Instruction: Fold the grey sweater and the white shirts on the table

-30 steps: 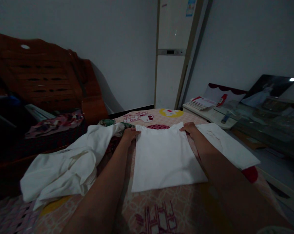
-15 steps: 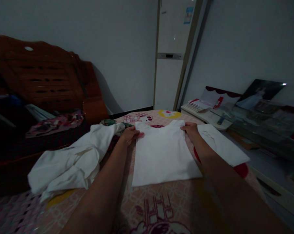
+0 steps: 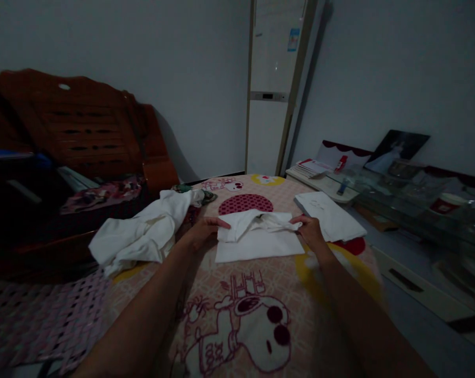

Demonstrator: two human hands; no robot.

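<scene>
While pinching a thin, soft white piece of clothing [image 3: 261, 251] by its left side with the left hand [image 3: 203, 231] and by its right side with the right hand [image 3: 310, 230], best to pull gently both ways to flatten the lumpy top layer. Cannot see the fingers under the cloth, or tell the strength of the squeeze. Right between the hands, this clothing, smooth and flat at the near part, bunched up at the far part. Good to line up the edges, lay the top layer down straight, and rub from the middle out against wrinkles. Better not to drag the bottom layer along. Underneath, a pink patterned cloth table cover [image 3: 217, 276] with a big cartoon dog [image 3: 263, 341]. Just beyond the right hand, a flat, folded white cloth bundle [image 3: 334, 218]. Out past the left arm, a loose, crumpled white cloth heap [image 3: 143, 231]. Farther off, a carved brown wooden seat [image 3: 91, 126] on the left, a tall white machine [image 3: 266, 134] straight ahead, and a see-through glass shelf [image 3: 402, 202] on the right.
</scene>
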